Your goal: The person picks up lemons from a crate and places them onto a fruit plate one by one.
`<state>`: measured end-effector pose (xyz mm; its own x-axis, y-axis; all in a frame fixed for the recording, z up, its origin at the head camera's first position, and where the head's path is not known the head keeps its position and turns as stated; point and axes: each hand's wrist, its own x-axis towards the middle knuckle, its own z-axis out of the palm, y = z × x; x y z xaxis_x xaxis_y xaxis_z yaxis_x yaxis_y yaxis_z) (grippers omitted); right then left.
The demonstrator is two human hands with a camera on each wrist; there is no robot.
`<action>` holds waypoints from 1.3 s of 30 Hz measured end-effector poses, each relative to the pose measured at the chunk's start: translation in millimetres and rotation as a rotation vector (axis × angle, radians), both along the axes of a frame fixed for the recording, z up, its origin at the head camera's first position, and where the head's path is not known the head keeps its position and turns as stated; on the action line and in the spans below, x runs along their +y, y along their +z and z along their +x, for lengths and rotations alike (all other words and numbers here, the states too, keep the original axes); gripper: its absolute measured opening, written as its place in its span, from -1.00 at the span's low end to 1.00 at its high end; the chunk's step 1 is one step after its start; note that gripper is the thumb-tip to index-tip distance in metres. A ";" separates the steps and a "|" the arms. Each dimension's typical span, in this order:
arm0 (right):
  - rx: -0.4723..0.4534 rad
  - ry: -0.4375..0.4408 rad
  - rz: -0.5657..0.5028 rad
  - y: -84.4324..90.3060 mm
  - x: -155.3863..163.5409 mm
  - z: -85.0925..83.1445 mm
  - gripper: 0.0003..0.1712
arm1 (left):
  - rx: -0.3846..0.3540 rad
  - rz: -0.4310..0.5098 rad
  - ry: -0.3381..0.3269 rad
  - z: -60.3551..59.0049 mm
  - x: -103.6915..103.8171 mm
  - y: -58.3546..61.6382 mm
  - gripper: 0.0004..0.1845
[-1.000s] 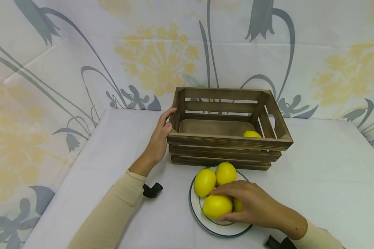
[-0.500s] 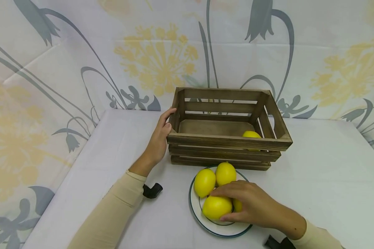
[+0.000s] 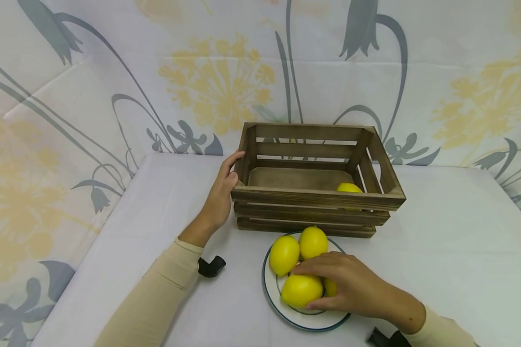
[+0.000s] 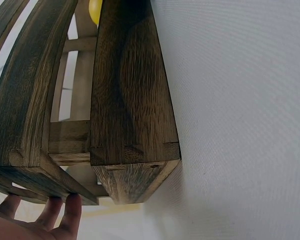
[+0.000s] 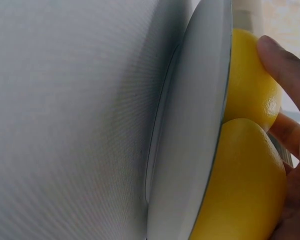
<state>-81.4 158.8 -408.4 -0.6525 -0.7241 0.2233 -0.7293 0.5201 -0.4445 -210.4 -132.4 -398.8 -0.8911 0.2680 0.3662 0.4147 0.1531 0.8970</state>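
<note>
Lemon [image 3: 301, 290] on plate [image 3: 272, 299], R hand [image 3: 345, 285] curled round it, no lift vs 1 s ago. L hand [image 3: 220, 195] fingers straight, flat against crate [image 3: 314, 198] end. Grasp looks settled, not raised yet.

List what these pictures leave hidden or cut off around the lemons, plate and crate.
- Head view: the fourth lemon on the plate is mostly under the right hand.
- Head view: the crate front slat hides most of the lemon inside.
- Right wrist view: the frame edge cuts off the grip.
</note>
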 end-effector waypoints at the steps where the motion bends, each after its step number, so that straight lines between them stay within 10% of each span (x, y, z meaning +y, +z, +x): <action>1: -0.007 -0.002 0.002 -0.1 -0.3 0.1 -0.40 | 0.001 -0.001 0.000 0.2 -0.3 -0.4 -0.39; 39: -0.026 0.000 0.017 1.2 1.2 -0.3 -0.41 | 0.004 0.011 0.009 -0.9 -0.6 -1.8 -0.41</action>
